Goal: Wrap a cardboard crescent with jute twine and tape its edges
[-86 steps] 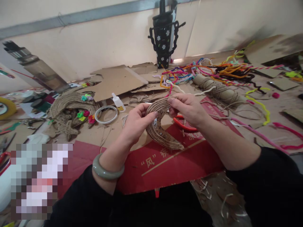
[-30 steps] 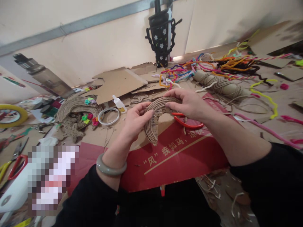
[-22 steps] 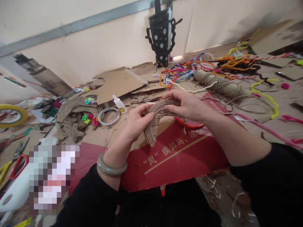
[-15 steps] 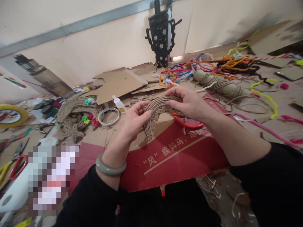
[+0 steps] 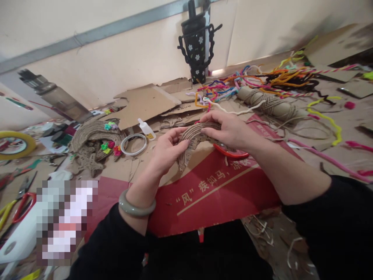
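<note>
Between my two hands is an arch of brown twine rows on a cardboard backing with print on it. My left hand pinches its left side, thumb on the near face and fingers behind. The right hand grips the upper right part the same way, covering that end. Just under the right hand lie red-handled scissors, their blades hidden. Below the arch, a red printed cardboard sheet rests in front of me. A small white glue bottle stands left of the arch, near a pale ring.
Left lie a finished-looking twine arch with bright flowers, yellow tape and yellow-red scissors. Behind stand a flowered black tumbler and a grey bottle. A twine roll and colourful pipe cleaners lie right.
The twine arch has tilted and dropped slightly in my hands, its upper edge now lower. Both hands keep their hold, and the right hand has shifted a little left and down.
</note>
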{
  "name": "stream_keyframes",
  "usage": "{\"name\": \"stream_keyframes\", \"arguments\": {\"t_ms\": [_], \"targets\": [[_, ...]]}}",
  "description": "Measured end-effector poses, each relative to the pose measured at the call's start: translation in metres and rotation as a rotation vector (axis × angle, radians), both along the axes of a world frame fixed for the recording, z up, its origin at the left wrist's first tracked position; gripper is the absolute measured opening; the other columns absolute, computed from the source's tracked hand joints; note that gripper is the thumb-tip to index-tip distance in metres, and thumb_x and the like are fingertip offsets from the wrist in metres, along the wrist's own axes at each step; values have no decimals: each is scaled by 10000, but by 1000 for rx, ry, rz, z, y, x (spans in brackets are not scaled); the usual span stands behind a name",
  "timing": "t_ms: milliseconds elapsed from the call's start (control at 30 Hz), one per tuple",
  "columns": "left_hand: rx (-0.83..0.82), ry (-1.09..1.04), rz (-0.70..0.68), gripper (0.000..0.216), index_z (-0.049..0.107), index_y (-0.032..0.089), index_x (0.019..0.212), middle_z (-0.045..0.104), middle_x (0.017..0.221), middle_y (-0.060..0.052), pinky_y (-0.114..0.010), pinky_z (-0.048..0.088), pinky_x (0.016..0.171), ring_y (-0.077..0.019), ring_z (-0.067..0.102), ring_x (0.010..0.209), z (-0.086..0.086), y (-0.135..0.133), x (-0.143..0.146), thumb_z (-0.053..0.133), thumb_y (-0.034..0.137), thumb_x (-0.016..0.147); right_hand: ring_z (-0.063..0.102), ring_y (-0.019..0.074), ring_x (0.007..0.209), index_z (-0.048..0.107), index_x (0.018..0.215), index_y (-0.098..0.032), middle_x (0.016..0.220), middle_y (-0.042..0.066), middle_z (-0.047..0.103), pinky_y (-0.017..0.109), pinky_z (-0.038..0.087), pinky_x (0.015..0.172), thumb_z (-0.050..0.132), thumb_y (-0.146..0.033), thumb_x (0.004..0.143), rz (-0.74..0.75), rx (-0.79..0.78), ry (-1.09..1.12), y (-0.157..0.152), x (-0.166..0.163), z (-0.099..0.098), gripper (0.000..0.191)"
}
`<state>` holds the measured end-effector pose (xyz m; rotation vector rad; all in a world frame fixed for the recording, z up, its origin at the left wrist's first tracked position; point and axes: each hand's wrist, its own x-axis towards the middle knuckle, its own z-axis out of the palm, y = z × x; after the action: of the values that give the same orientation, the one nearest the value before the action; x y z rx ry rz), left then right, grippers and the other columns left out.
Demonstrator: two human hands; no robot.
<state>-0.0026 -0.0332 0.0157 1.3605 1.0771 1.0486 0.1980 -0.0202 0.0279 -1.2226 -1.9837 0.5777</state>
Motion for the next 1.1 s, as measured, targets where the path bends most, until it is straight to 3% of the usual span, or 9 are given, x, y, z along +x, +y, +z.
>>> {"name": "stream_keyframes", "arguments": {"t_ms": [167, 367, 667, 833, 967, 1100], "targets": [[-2, -18, -42, 379, 676, 138, 1025, 738, 921, -58, -262, 523, 779, -143, 670, 824, 1, -1, 1, 745, 212, 660, 642, 197, 822, 676, 1010, -178, 922, 48, 727, 316, 466, 748, 649, -271, 767, 36, 14, -49, -1, -2, 0, 261], [-25, -18, 16, 415, 653, 147, 1034, 726, 875, -38, -229, 507, 687, -122, 654, 750, 3, -1, 0, 751, 201, 635, 616, 182, 775, 657, 980, -162, 918, 54, 708, 312, 464, 711, 627, -286, 778, -17, 14, 49, 2, 1, -1, 240], [-33, 6, -10, 378, 676, 140, 1002, 732, 841, -43, -233, 505, 664, -120, 646, 713, 3, -1, 2, 729, 198, 632, 618, 183, 773, 674, 991, -176, 904, 47, 717, 320, 471, 723, 617, -299, 793, 12, 5, -9, 1, 1, 0, 240], [-52, -29, 24, 399, 657, 138, 998, 722, 802, -22, -224, 515, 609, -92, 619, 620, 6, -2, 2, 734, 175, 608, 611, 181, 742, 685, 986, -179, 875, 37, 716, 320, 469, 705, 605, -282, 801, -43, 39, 22, 3, 5, 0, 226], [-74, 0, 7, 373, 673, 131, 986, 710, 757, -17, -213, 496, 560, -82, 596, 570, 7, -2, 3, 703, 169, 617, 625, 226, 848, 694, 1000, -176, 960, 80, 723, 362, 469, 784, 580, -267, 811, -89, 112, -160, 0, 2, -1, 239], [-85, 17, -27, 383, 686, 126, 997, 711, 787, -26, -231, 508, 585, -87, 597, 585, 6, -2, 3, 702, 175, 617, 634, 244, 943, 687, 1092, -180, 1048, 99, 718, 372, 469, 848, 586, -285, 825, -8, 159, -188, -1, 0, -3, 304]]}}
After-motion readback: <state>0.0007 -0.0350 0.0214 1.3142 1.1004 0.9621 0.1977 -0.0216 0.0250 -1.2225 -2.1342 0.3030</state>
